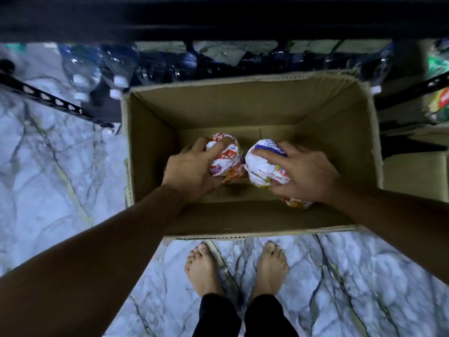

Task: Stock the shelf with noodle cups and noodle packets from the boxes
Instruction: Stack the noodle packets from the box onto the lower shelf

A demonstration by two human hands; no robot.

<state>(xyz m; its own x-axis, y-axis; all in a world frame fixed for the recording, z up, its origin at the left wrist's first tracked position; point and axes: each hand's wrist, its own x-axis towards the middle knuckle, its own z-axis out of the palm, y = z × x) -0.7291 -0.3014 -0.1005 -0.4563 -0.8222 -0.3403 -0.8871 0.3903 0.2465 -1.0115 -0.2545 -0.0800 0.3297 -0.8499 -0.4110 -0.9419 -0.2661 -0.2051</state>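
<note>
You stood over the open brown cardboard box (243,105), both arms reaching down inside it. Your left hand (194,166) was clenched round a white, red and orange crinkled plastic noodle packet (228,164) at the box's left-centre, fingers curled over its top. Your right hand (306,171) gripped a white crinkled plastic noodle packet w/ purple and yellow print (262,171) at the box's right-centre, fingers spread and bent over it. The 2 packets sat side by side, nearly touching. Can't tell whether either was lifted off the box btm or resting on it. A third orange-and-white plastic packet (297,203) showed at the box's near right, mostly hidden under your right wrist. Behind the packets the box btm showed plain cardboard w/ a centre seam.

Outside the box, clear plastic bottles w/ white caps (85,71) lay beyond its far left corner and along its far side, below a dark shelf edge (218,18). A black perforated metal rail (56,100) ran off to the box's left. Green and yellow packaging (439,103) sat off the box's far right corner, too blurred to read. Another brown cardboard carton (413,176) stood just beside the box's right wall. The box stood on a white-grey marble-pattern floor (48,166). Your bare feet (204,268) were close to its near wall, black trouser legs (218,317) above them.
</note>
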